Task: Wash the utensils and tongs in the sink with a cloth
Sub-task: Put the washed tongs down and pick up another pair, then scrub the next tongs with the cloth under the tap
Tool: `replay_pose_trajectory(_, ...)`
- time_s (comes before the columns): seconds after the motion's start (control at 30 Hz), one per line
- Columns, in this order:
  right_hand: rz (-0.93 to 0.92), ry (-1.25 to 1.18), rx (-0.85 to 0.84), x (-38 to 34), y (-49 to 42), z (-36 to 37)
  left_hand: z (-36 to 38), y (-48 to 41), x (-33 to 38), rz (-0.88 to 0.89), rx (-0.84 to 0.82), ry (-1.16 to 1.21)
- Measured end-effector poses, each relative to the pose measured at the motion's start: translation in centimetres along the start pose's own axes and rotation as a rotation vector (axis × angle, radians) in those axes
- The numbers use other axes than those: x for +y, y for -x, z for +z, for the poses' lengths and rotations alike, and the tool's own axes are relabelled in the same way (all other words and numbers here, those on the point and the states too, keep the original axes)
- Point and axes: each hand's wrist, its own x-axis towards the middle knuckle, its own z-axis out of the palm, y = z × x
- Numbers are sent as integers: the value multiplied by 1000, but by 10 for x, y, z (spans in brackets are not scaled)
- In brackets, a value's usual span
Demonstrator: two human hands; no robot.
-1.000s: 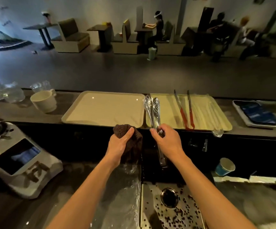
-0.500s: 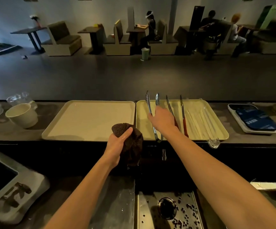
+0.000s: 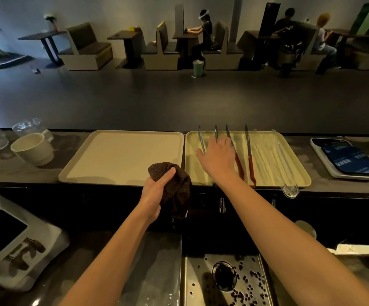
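Steel tongs (image 3: 200, 140) lie at the left side of the right tray (image 3: 193, 171) under the right hand (image 3: 217, 159), its fingers spread flat and pinching nothing, while the left hand (image 3: 154, 191) grips the cloth (image 3: 176, 191) off the tray's near-left corner; risk: a sliding palm may knock them into the red-handled tongs (image 3: 250, 166) alongside.

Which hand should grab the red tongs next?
Right. The right hand is over the tray, just beside the red-handled tongs, while the left hand grips the cloth and is farther away.

place: café | evidence: booth seats (image 3: 84, 48), serving counter (image 3: 24, 171), trays (image 3: 121, 157)
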Motion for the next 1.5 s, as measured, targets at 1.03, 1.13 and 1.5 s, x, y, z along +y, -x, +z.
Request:
replay_pose_trajectory(1.03, -566, -582, -569, -311, 425, 36, -366, 330, -79, -8, 766, 259)
replay_pose_trajectory(1.13, -614, -548, -637, -333, 471, 48, -398, 369, -100, -25, 863, 315)
replay_pose_trajectory(1.5, -846, -173, -711, -380, 557, 92, -450, 458, -128, 35, 907, 643)
